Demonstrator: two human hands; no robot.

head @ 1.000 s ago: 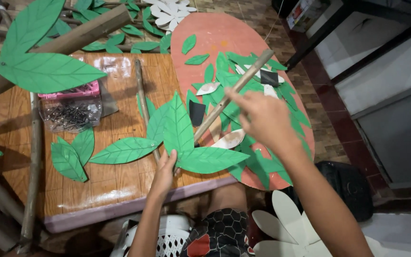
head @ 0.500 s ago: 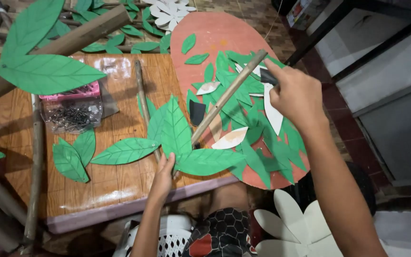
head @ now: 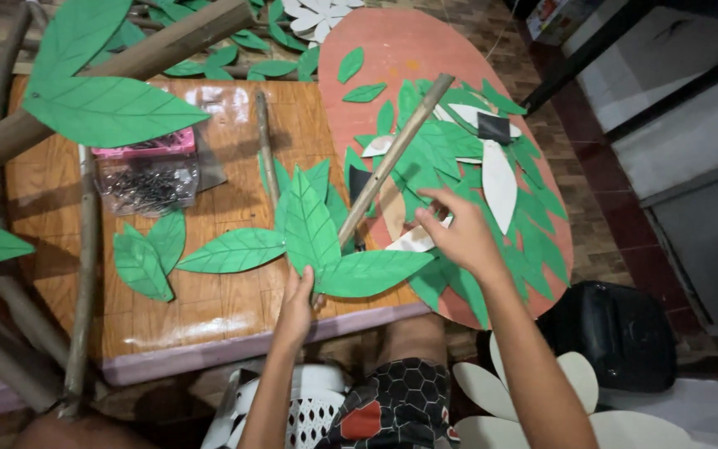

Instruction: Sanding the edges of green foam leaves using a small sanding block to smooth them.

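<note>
left hand (head: 295, 301) pinches the stick (head: 388, 165) where green paper leaves (head: 313, 233) meet; right hand (head: 459, 237), fingers loosely spread, touches a white leaf (head: 413, 241).

A clear plastic bag of small dark metal pieces (head: 149, 188) with a pink strip along its top lies on the wooden surface (head: 209, 303), beside a pair of small green paper leaves (head: 149, 256). A black bag (head: 617, 333) sits on the floor to the right, near large white paper petals (head: 525, 403). A thick wooden branch (head: 118, 71) crosses the top left.

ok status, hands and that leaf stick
Left hand grips leaf stick at base. Right hand on white petal. Nothing blocking.
</note>
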